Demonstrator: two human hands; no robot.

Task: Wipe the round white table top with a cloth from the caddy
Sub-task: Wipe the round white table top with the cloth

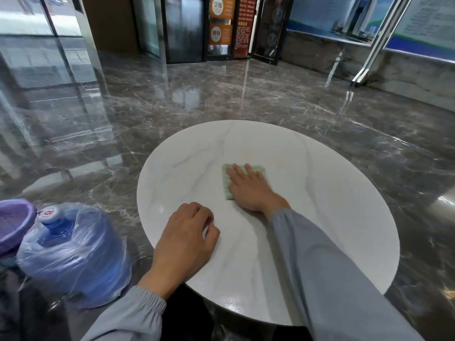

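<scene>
Polished dark marble floor point(246, 99) spread around the round white surface point(320, 230), which stood in what looked like a lobby. A folded green cloth point(259, 169) lay near the middle of the surface. The right hand point(248, 190) pressed flat on it with straight fingers, gripping nothing. The left hand point(184, 237) rested at the near left edge, fingers loosely curled and empty, apparently as a brace.

The wiping seemed to be under way, though glare on the top made it hard to tell which parts were already clean. A good stroke called for even weight from the whole palm, so that the cloth slid flat rather than bunching. It also called for overlapping passes carried right out to the rim. The patch under the left hand would need its own pass.

On the floor to the left sat a bagged water jug point(73, 254) beside a purple basket point(12, 222).
</scene>
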